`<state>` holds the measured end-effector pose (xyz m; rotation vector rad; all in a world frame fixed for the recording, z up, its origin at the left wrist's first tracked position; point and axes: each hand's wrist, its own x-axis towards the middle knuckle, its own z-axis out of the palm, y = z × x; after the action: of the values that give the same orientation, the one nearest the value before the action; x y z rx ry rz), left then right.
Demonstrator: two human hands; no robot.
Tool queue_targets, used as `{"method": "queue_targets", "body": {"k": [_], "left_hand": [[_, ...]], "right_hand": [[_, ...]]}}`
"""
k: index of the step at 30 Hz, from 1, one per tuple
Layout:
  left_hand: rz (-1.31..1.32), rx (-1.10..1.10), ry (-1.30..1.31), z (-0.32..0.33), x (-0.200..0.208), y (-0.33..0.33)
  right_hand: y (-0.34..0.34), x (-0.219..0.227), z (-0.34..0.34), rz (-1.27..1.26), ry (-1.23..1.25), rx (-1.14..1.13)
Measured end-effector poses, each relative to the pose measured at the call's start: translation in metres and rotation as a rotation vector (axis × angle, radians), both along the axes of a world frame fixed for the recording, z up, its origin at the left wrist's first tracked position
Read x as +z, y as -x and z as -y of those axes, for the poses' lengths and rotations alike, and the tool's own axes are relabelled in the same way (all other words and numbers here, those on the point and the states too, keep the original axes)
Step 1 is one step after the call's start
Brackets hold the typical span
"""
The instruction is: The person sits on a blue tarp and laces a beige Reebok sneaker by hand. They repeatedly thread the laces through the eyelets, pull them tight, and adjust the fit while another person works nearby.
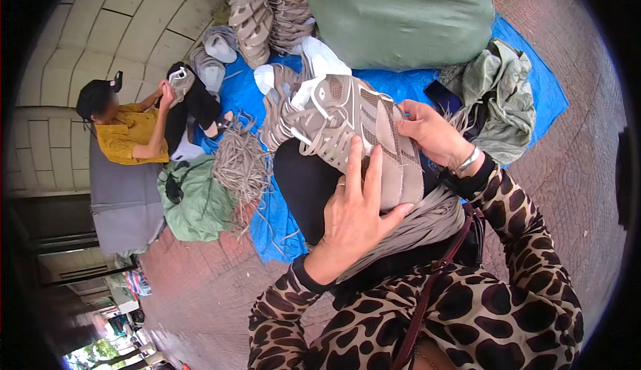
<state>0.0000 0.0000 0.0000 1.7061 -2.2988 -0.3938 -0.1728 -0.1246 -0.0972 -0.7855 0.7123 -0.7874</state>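
Observation:
A beige and brown shoe upper (367,120) with white trim lies across my dark-clad lap. My right hand (434,130) pinches its right edge, thumb on top and the other fingers partly hidden beneath. Across its near side rests my left hand (357,213), index and middle fingers stretched over the upper, thumb out along the lower edge. A loose grey-beige shoelace (324,140) runs over the upper by those fingertips. More stacked shoe uppers (274,86) sit just beyond it. A bundle of taupe laces (431,226) lies on my lap under my hands.
A blue tarp (240,93) covers the paving. On it are a heap of laces (242,160), stacks of uppers (252,23), a large green sack (400,16) and a crumpled sack (504,100). At left sits another person (137,126) in yellow, holding an upper.

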Motion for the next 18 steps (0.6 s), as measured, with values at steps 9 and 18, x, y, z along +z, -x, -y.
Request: {"method": "queue_targets", "body": {"k": [9,18], "left_hand": [[-0.757,0.303,0.010,0.028,0.032,-0.054],[0.020,-0.114,0.242,0.003,0.015,0.002]], "right_hand": [[0.003,0.003,-0.006,0.119,-0.071,0.004],[-0.021,0.010,-0.020,0.395,-0.164,-0.132]]}}
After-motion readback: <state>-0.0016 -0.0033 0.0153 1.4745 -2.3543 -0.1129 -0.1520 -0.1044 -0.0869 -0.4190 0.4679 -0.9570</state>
